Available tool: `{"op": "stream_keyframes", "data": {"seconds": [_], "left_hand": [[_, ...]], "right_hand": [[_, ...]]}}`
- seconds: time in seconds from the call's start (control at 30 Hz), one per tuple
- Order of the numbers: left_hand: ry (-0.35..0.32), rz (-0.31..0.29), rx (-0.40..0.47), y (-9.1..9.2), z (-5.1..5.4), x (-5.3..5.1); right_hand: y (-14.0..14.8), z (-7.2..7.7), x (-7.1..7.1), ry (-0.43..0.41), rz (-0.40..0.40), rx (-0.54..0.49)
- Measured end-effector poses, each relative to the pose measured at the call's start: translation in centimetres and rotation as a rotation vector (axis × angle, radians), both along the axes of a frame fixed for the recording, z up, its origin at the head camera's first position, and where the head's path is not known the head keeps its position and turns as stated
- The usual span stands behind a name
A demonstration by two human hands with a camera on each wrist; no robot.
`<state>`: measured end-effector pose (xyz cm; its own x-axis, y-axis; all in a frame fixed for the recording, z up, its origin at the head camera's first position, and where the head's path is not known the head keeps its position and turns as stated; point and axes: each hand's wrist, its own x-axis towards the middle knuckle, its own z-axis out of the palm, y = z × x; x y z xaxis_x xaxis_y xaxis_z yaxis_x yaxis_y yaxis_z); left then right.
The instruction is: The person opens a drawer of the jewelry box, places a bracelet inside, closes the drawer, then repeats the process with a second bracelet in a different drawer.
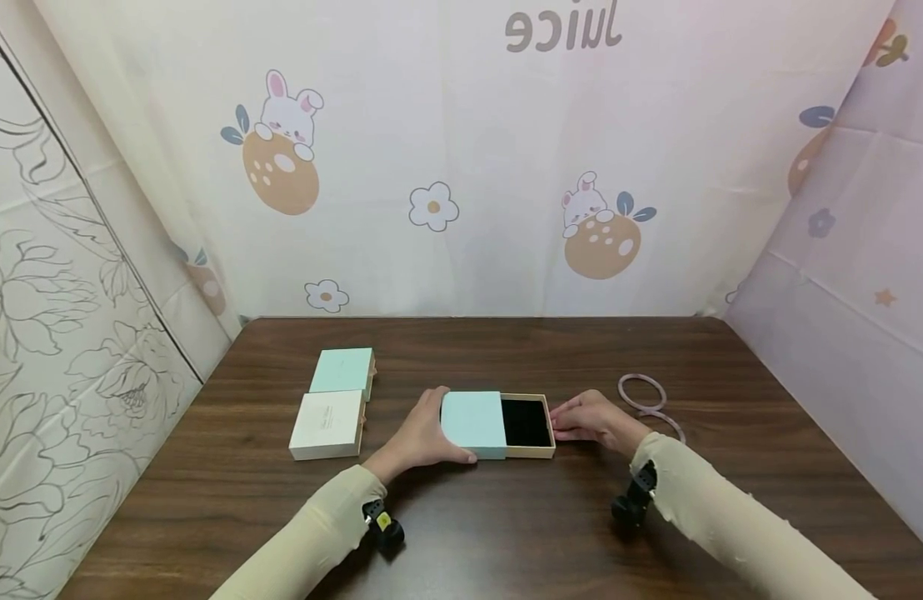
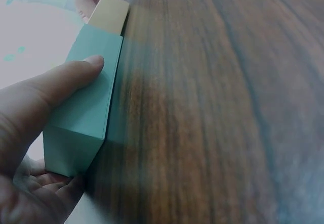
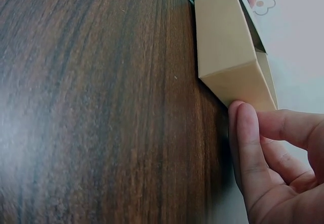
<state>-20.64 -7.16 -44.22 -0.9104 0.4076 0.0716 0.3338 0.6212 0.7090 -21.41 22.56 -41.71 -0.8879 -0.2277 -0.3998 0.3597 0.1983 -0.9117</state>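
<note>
A light-blue drawer-style gift box [image 1: 472,425] lies on the table with its drawer [image 1: 527,427] pulled partly out to the right. Black padding lines the drawer's inside. My left hand [image 1: 424,429] grips the blue sleeve from its left end, the thumb [image 2: 83,75] along the near side and the other fingers around the far side. At the drawer's tan end face [image 3: 238,85], my right hand [image 1: 592,418] pinches with thumb and fingertips. Those fingertips [image 3: 247,123] hide whatever pull sits between them. Two pale purple bangle-like rings [image 1: 643,377] lie right of this hand.
Left of my left hand, a second light-blue box [image 1: 343,369] and a white box [image 1: 328,423] stand close together, small tabs on their right sides. The brown wooden table [image 1: 499,525] ends at a printed curtain [image 1: 461,125] behind.
</note>
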Motion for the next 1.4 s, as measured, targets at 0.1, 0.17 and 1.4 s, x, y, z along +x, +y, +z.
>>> {"op": "stream_keyframes", "data": {"seconds": [0.1,0.17,1.4], "left_hand": [[0.001,-0.004,0.006,0.0,0.0,0.0],[0.003,-0.004,0.007,0.0,0.0,0.0],[0.011,0.000,0.006,0.1,-0.2,0.0]], "right_hand": [[0.2,0.0,0.1,0.001,-0.011,0.015],[0.3,0.0,0.1,-0.003,-0.016,0.029],[7.5,3.6,5.0,0.553,0.103,0.828]]}}
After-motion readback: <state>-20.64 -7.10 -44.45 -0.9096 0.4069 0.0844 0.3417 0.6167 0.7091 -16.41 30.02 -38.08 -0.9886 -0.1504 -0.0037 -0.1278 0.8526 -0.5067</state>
